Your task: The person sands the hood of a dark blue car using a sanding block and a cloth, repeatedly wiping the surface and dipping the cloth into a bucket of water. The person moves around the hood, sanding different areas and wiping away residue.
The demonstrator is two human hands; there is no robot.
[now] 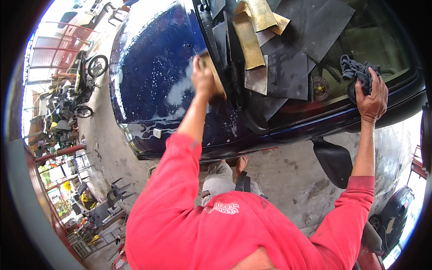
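Observation:
My left hand (pixel 202 78) is closed on a tan, flat piece of sandpaper (pixel 215 74), pressed against the wet blue car hood (pixel 153 72) beside the windshield's lower edge. Its fingers partly cover the piece. Whitish suds and water drops lie on the paint around it. To the right, my right hand (pixel 373 96) grips a crumpled dark grey cloth (pixel 355 69) over the windshield's near side. Between the two hands, several black sandpaper sheets (pixel 288 74) and some curled gold-brown sheets (pixel 249 40) lie overlapping on the glass.
A black wiper arm (pixel 234 76) runs along the windshield base. The black side mirror (pixel 335 162) juts out toward me. A small white ridged piece (pixel 157 133) sits on the hood edge. Motorcycles (pixel 85 85) and clutter stand at the left; another dark vehicle (pixel 396 216) is at lower right.

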